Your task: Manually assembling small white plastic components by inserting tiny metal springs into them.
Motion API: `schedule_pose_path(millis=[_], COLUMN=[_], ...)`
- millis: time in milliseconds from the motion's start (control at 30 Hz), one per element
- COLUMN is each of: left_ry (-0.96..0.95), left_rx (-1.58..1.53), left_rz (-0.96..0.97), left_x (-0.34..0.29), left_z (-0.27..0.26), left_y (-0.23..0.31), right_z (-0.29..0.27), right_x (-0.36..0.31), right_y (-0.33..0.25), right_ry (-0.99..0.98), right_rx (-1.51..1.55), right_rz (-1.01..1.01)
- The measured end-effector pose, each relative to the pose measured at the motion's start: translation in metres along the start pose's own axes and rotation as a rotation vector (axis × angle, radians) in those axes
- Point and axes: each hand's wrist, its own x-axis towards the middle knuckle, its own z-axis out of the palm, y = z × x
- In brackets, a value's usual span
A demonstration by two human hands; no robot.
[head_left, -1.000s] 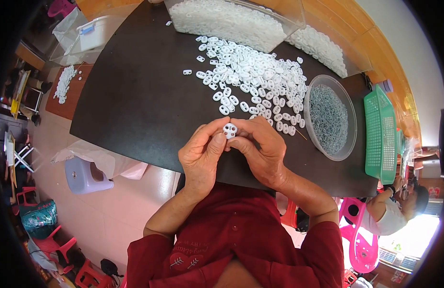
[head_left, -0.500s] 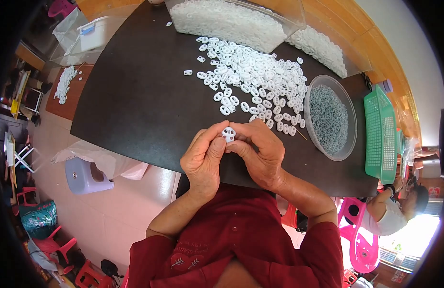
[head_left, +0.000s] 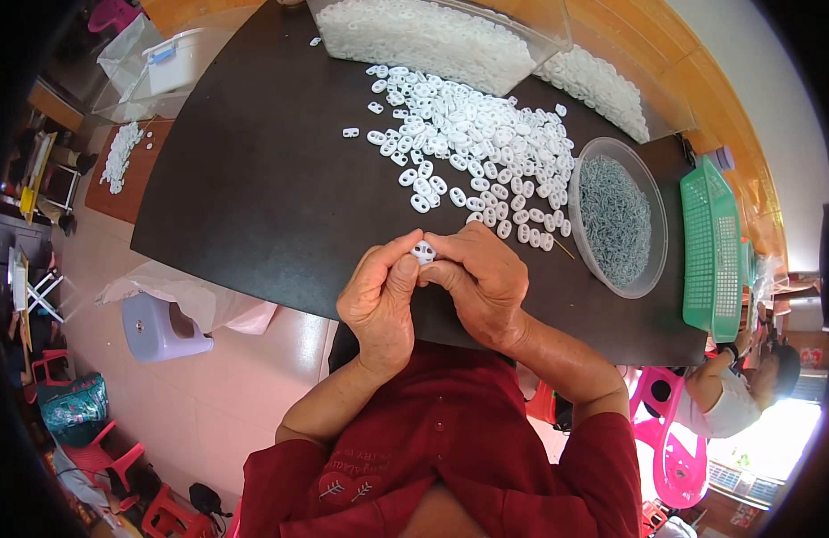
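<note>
Left hand point(head_left: 381, 309) and right hand point(head_left: 484, 291) jointly pinch a small white piece point(head_left: 423, 252) above the dark surface point(head_left: 244, 188); a pile of similar pieces point(head_left: 486, 130) lies beyond, beside a round tub point(head_left: 631, 290).

This looks like a small workshop: the bench point(head_left: 244, 179) holds heaped white plastic parts point(head_left: 486, 125) and a tub point(head_left: 631, 290) of grey metal bits point(head_left: 614, 220).

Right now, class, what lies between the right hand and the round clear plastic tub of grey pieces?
The head view shows white oval plastic pieces, a thin brown stick and dark tabletop.
</note>
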Motion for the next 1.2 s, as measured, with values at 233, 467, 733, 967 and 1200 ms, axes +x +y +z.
schedule_pose_path(millis=[233,467,733,967,1200], left_ry=[0.004,-0.010,-0.005,0.003,0.003], left_rx=[-0.022,-0.049,-0.027,-0.044,-0.056], left_rz=[-0.034,-0.039,0.019,0.024,0.019], left_x=[0.004,0.004,0.009,0.006,0.006], left_z=[-0.002,-0.002,0.000,-0.002,-0.002], left_y=[0.003,0.005,0.008,0.004,0.003], right_z=[0.004,0.002,-0.001,0.002,0.004], right_x=[0.001,0.002,0.012,0.009,0.011], right_y=[-0.006,-0.006,-0.004,-0.004,-0.004], right_ry=[0.000,-0.003,-0.017,0.016,0.021], right_rx=[0.010,0.051,-0.044,-0.094,-0.093], right_rz=[0.070,0.117,-0.016,-0.087,-0.127])
